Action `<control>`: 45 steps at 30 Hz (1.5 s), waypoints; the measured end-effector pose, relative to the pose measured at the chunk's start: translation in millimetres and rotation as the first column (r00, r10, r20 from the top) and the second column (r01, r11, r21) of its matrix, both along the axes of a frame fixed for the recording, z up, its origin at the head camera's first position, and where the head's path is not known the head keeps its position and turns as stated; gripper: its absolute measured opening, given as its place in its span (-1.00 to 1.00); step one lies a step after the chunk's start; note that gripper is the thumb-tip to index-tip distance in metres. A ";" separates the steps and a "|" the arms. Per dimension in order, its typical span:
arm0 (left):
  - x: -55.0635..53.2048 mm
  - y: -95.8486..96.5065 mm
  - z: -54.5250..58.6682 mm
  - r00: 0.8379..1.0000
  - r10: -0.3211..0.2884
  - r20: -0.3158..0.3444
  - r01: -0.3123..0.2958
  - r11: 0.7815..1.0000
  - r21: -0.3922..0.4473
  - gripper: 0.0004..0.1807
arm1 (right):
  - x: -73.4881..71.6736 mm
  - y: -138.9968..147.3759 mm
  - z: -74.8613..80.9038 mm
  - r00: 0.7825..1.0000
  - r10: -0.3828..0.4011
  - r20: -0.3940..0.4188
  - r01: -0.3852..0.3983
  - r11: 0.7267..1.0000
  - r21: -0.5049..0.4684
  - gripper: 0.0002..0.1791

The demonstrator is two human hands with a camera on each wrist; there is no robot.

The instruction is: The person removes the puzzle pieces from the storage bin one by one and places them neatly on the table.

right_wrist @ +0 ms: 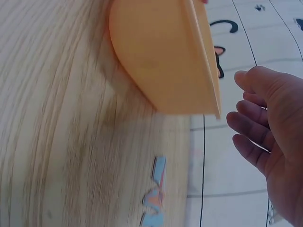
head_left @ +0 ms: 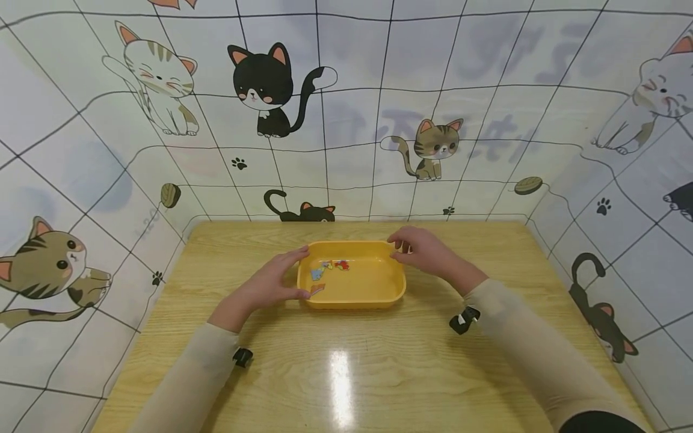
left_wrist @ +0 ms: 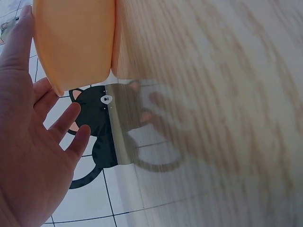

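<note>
A shallow yellow plastic tray [head_left: 357, 307] with rounded corners rests on the wooden table. Toward its left end lie several small flat colourful pieces, among them a blue piece [head_left: 316, 274], a red piece [head_left: 342, 264] and an orange piece [head_left: 317, 288]. My left hand [head_left: 269, 281] holds the tray's left end, thumb by the near corner and fingers by the far one; its lower fingers stay apart from the tray in the left wrist view. Beside the far right corner is my right hand [head_left: 425, 252], fingers loosely bent, with a gap to the rim in the right wrist view.
The light wooden table [head_left: 341, 373] reaches back to a white gridded wall [head_left: 352, 120] with cartoon cats, and similar walls stand at both sides. A black band device [head_left: 243, 358] is on the left wrist and another band device [head_left: 464, 320] on the right.
</note>
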State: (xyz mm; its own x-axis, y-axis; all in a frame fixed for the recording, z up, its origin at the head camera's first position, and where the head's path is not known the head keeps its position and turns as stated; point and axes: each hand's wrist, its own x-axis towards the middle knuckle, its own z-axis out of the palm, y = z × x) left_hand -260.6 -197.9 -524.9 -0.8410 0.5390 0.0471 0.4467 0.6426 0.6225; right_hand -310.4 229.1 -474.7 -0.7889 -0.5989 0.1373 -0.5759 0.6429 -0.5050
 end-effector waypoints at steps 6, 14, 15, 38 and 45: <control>0.5 -0.3 0.6 1.000 0.003 0.007 -0.003 1.000 0.009 0.13 | 1.6 -34.9 -0.4 0.995 0.080 0.061 -0.087 0.989 0.123 -0.49; 1.1 -0.6 1.2 1.000 -0.006 0.003 0.006 1.000 0.009 0.13 | 3.5 -70.5 -8.8 0.985 0.146 0.097 -0.165 0.956 0.243 -0.43; 1.1 -0.6 1.2 1.000 -0.008 0.003 0.008 1.000 0.010 0.13 | 2.4 -73.4 -11.8 0.985 0.148 0.091 -0.167 0.953 0.255 -0.42; -0.2 -0.2 -1.1 1.000 -0.010 0.006 0.010 1.000 0.011 0.14 | -5.1 -115.9 -41.0 0.984 0.178 -0.020 -0.162 0.932 0.323 -0.77; -0.6 -1.4 -1.6 1.000 -0.004 0.000 0.004 1.000 0.015 0.15 | -4.2 -120.0 -39.7 0.986 0.165 -0.011 -0.154 0.938 0.312 -0.78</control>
